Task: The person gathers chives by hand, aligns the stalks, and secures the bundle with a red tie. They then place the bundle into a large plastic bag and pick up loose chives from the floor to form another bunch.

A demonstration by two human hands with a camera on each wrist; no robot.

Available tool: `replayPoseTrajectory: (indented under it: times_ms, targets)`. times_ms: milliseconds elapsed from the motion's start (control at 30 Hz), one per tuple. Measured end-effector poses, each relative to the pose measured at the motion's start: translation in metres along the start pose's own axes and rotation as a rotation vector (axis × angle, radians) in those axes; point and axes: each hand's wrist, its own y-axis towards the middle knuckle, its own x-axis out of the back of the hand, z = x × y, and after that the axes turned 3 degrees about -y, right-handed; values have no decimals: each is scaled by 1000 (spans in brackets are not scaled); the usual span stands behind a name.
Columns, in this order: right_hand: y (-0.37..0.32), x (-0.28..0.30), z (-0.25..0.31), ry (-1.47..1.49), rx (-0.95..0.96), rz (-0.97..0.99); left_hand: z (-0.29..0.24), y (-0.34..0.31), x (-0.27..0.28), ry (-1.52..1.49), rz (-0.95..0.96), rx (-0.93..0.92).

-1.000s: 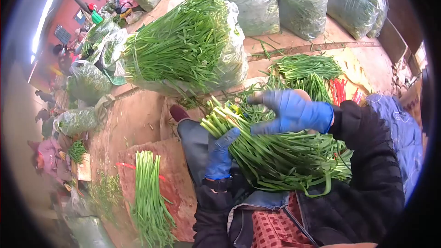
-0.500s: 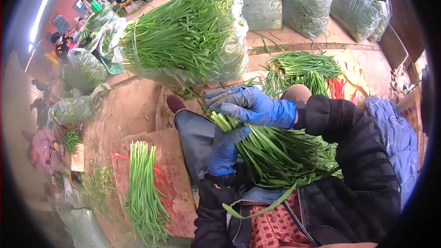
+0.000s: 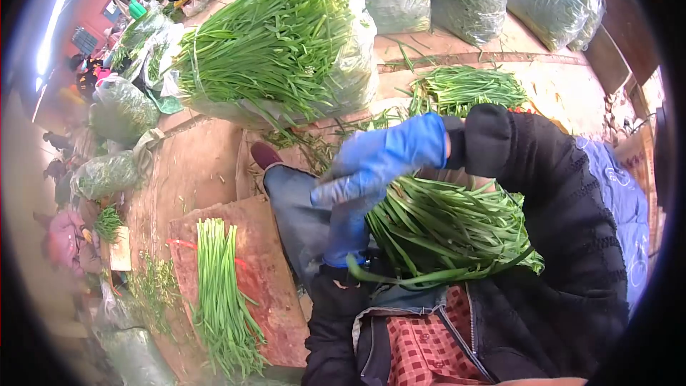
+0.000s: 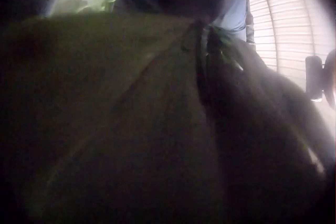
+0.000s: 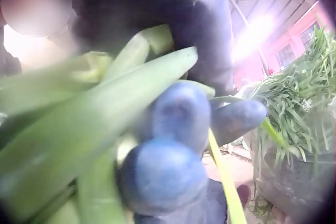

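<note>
1. We are risking spilling the bunch [image 3: 457, 225] at near right if the left hand [image 3: 348, 234], seemingly gripping it with mostly hidden fingers, is slackening.
2. We are seeing the right hand [image 3: 386, 157] blurred; we cannot tell whether its fingers are pinching anything. Hasty pulling could tear the bunch.
3. We are counting two bunches, the second bunch [image 3: 221, 286] lying near left on one board [image 3: 279, 279], across one red tie [image 3: 184, 244].

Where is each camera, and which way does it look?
Head: on the head, looking forward and down at the left hand, right hand and bunch of garlic chives; black sleeves show.
Left wrist: on that wrist, facing mostly shadow and a pale ribbed surface; I can't make out a hand.
Right wrist: on that wrist, facing stalks close up; blue-gloved fingertips show.
Head and right wrist share the big bagged bundle.
</note>
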Motion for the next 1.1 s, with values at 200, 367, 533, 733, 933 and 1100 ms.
replayPoseTrajectory:
  times_ms: [200, 367, 533, 733, 933, 1100]
  targets:
    - [-60, 6, -15, 422, 127, -617, 18, -24, -68, 636, 134, -302]
    - [-79, -72, -30, 947, -82, -180, 14, -16, -76, 451, 143, -329]
    - [-48, -107, -26, 994, 153, -458, 23, -9, -108, 514, 94, -366]
    - [-46, -77, -13, 1028, 149, -622, 13, -17, -146, 824, 121, -710]
    - [-47, -18, 18, 914, 338, -758, -13, -38, -99, 1170, 200, -759]
    - [-21, 2, 54, 1131, 500, -788, 5, -85, -121, 1203, 348, -392]
